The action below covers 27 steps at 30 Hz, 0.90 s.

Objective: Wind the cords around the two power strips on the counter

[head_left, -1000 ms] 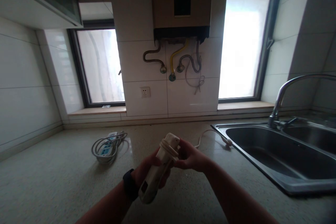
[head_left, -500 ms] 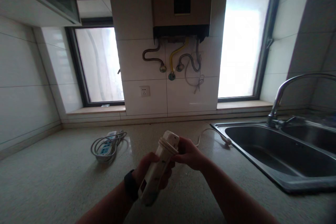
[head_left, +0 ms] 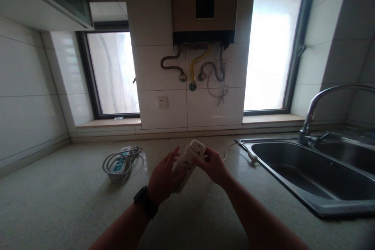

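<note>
A white power strip [head_left: 191, 162] is held tilted above the counter, with its cord [head_left: 190, 150] looped around the upper end. My left hand [head_left: 166, 174], wearing a dark wristband, lies along the strip's left side and covers its lower part; some of its fingers point upward. At the upper right end, my right hand [head_left: 214, 166] pinches the cord with thumb and fingers close against the strip. From behind that hand the loose cord runs right to a white plug [head_left: 253, 158] by the sink's edge.
A second power strip [head_left: 119, 165] with blue sockets lies at left under its coiled grey cord. At right is a steel sink [head_left: 293, 172] with a curved faucet [head_left: 312, 109]. A wall socket [head_left: 162, 102] sits below the water heater [head_left: 203, 11].
The strip has moved up and away, turning its end more upright. My left hand has shifted from gripping its middle to lying over its left side. My right hand stays near the upper end.
</note>
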{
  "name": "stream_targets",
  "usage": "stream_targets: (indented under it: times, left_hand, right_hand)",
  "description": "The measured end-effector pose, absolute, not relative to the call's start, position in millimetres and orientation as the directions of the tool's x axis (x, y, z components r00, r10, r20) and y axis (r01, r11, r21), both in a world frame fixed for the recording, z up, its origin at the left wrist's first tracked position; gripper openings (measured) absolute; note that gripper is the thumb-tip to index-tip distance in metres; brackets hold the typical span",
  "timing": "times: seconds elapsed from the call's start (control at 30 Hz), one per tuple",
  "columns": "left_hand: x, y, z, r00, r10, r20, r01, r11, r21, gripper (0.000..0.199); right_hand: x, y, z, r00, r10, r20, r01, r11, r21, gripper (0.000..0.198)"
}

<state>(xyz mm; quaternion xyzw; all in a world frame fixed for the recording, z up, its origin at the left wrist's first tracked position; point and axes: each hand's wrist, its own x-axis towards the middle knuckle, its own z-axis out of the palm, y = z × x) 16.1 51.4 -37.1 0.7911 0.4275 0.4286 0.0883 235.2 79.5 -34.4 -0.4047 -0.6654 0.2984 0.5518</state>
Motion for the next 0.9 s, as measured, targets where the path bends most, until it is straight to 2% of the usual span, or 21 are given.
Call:
stream_targets:
  times: [0.1,0.17,0.23,0.37,0.47,0.67,0.8,0.9]
  left_hand:
    - [25.2,43.9,-39.5,0.315,0.619,0.719,0.740,-0.635,0.222,0.092]
    - [33.8,38.3,-42.1,0.352,0.585,0.730,0.782,-0.613,0.114,0.105]
    - [41.1,35.2,-44.6,0.356,0.592,0.723,0.820,-0.569,0.061,0.106]
    - [43.7,37.0,-45.2,0.320,0.630,0.708,0.871,-0.489,0.042,0.093]
    - [36.9,38.3,-42.0,0.325,0.672,0.666,0.860,-0.503,0.088,0.099]
    - [30.8,33.7,-39.7,0.301,0.772,0.559,0.769,-0.543,0.336,0.104]
    - [31.2,34.4,-39.7,0.277,0.796,0.538,0.642,-0.570,0.513,0.106]
    - [30.0,36.5,-38.6,0.252,0.794,0.554,0.541,-0.590,0.600,0.107]
  right_hand:
    - [226.2,76.3,-37.4,0.069,0.843,0.534,0.347,0.482,-0.805,0.046]
    - [217.6,71.1,-37.9,0.108,0.836,0.538,0.372,0.467,-0.802,0.043]
    - [208.9,65.9,-38.0,0.125,0.841,0.527,0.357,0.457,-0.814,0.042]
    - [200.4,62.6,-38.5,0.091,0.879,0.468,0.271,0.430,-0.861,0.043]
    - [206.7,66.6,-39.5,-0.034,0.914,0.404,0.223,0.401,-0.889,0.046]
    - [233.0,71.7,-36.6,-0.299,0.881,0.366,0.237,0.441,-0.866,0.045]
    - [242.2,69.7,-29.2,-0.416,0.843,0.341,0.121,0.423,-0.898,0.042]
    - [245.5,69.6,-25.0,-0.485,0.805,0.342,0.040,0.411,-0.911,0.048]
